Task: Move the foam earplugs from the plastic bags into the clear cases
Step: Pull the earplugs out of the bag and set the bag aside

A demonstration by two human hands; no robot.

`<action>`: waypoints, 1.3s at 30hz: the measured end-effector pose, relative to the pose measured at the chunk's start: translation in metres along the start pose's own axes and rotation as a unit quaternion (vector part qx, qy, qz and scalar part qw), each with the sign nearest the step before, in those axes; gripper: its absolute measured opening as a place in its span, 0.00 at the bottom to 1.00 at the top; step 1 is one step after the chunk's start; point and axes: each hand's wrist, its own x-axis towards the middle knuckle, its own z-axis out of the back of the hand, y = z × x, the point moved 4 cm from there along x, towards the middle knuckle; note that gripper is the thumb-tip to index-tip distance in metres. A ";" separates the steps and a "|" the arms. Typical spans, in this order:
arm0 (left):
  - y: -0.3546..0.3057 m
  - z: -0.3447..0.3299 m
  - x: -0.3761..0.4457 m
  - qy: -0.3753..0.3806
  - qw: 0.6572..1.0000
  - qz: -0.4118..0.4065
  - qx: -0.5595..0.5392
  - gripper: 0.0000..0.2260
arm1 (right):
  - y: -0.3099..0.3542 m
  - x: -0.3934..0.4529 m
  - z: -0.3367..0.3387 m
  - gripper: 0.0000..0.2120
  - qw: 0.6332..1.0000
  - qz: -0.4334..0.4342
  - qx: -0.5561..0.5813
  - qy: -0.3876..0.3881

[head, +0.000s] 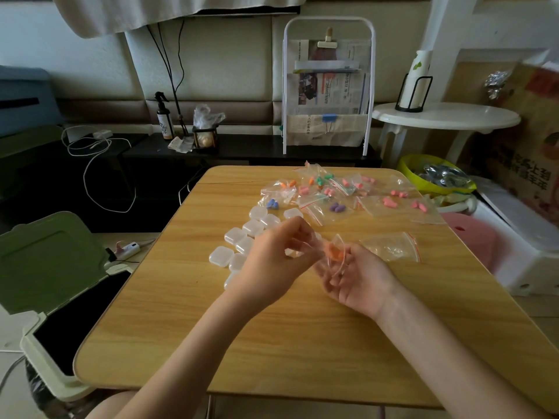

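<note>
Both hands, the left hand (272, 261) and right hand (357, 276), pinch a small bag (334, 252) of orange earplugs (332, 254) between them; tugged open too sharply, the plugs could spill past the clear cases (242, 240) just left.

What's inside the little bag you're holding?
Orange earplugs show through the small bag both hands hold. The fingers and crinkled plastic hide how many.

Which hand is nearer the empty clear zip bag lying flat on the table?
Right. The right hand sits just beside the empty clear zip bag; the left hand is farther left, over the clear cases.
</note>
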 end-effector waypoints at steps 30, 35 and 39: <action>-0.008 0.006 -0.002 -0.030 0.988 -0.102 0.110 0.13 | -0.015 0.004 -0.012 0.13 0.989 -0.102 -0.043 0.103; -0.004 0.015 -0.001 -0.076 0.987 -0.088 0.108 0.14 | -0.016 0.005 -0.006 0.12 0.991 -0.109 -0.014 0.078; -0.002 0.015 0.000 -0.083 0.988 -0.077 0.108 0.12 | -0.016 0.002 -0.009 0.10 0.991 -0.109 -0.015 0.076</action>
